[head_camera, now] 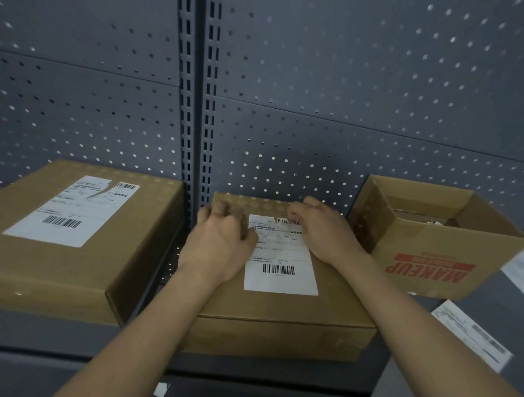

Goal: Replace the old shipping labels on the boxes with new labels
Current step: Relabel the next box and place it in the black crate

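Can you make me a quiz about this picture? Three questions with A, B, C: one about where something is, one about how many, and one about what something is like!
1. Where does the open box stand, seen from the middle box?
A. to its left
B. to its right
C. on top of it

2. How many cardboard boxes are on the shelf?
A. two
B. three
C. five

3. The label on the left box is:
A. torn
B. whole
C. gone

Answers:
1 B: it sits at the right end of the row.
2 B: there is a left, a middle and an open one.
3 A: a rip runs down from its top edge.
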`<action>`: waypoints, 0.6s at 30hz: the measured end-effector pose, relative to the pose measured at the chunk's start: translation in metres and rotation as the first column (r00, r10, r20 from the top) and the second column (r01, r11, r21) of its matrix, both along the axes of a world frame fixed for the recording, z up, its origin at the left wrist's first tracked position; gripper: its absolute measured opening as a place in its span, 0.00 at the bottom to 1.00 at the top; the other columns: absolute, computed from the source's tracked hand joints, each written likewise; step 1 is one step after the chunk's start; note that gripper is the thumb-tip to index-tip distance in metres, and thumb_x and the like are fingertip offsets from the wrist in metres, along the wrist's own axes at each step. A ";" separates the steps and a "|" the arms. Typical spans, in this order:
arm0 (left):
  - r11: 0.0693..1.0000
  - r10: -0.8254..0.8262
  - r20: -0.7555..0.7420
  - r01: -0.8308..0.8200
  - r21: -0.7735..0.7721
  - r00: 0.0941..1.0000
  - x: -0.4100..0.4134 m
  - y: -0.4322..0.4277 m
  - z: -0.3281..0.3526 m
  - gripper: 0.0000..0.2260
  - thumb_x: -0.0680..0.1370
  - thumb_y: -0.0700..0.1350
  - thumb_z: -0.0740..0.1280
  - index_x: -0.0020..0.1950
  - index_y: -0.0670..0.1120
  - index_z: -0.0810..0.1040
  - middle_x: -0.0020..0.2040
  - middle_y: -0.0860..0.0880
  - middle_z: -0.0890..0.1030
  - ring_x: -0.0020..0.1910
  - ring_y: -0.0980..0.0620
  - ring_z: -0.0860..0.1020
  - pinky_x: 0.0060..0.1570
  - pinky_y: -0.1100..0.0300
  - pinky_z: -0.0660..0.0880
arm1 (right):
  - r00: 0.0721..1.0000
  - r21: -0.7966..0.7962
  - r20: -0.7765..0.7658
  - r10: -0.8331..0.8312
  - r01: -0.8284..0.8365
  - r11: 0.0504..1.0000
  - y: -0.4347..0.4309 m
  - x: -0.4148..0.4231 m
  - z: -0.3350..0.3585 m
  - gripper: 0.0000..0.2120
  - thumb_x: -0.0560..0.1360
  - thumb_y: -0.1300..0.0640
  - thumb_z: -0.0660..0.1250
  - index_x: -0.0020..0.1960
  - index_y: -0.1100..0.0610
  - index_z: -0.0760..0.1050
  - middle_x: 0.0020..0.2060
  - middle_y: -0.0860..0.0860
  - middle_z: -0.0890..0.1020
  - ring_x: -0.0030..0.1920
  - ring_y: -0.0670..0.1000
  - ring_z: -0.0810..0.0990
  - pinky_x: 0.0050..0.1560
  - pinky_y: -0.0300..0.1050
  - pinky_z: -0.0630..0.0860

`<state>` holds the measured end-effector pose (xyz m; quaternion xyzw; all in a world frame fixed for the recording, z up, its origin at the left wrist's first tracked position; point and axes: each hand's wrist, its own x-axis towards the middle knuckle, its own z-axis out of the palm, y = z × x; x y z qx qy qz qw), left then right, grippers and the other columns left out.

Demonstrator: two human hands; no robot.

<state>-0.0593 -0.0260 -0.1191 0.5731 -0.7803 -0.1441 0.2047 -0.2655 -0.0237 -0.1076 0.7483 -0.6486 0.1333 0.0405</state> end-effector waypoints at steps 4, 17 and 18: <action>1.000 -0.001 -0.008 0.001 0.009 1.000 0.000 0.001 0.001 0.16 0.79 0.53 0.60 0.62 0.46 0.76 0.71 0.45 0.67 0.70 0.40 0.62 0.62 0.45 0.70 | 0.998 -0.050 0.054 -0.012 0.014 0.999 0.001 -0.002 -0.002 0.09 0.81 0.59 0.58 0.44 0.49 0.69 0.42 0.46 0.70 0.42 0.53 0.74 0.42 0.48 0.73; 1.000 -0.004 0.004 0.004 0.017 1.000 0.001 0.000 0.001 0.17 0.79 0.54 0.60 0.63 0.47 0.75 0.71 0.45 0.67 0.71 0.39 0.61 0.62 0.44 0.70 | 0.997 -0.007 -0.065 0.051 -0.051 0.999 -0.001 0.002 0.004 0.08 0.81 0.60 0.59 0.50 0.51 0.75 0.44 0.48 0.71 0.41 0.52 0.74 0.36 0.45 0.66; 1.000 -0.003 0.003 0.003 0.017 1.000 0.001 0.000 0.001 0.17 0.79 0.54 0.60 0.63 0.47 0.75 0.71 0.45 0.67 0.71 0.40 0.61 0.62 0.44 0.71 | 0.997 -0.008 -0.063 0.052 -0.053 0.999 -0.001 0.002 0.004 0.08 0.81 0.60 0.59 0.50 0.51 0.75 0.44 0.48 0.71 0.41 0.52 0.74 0.36 0.45 0.66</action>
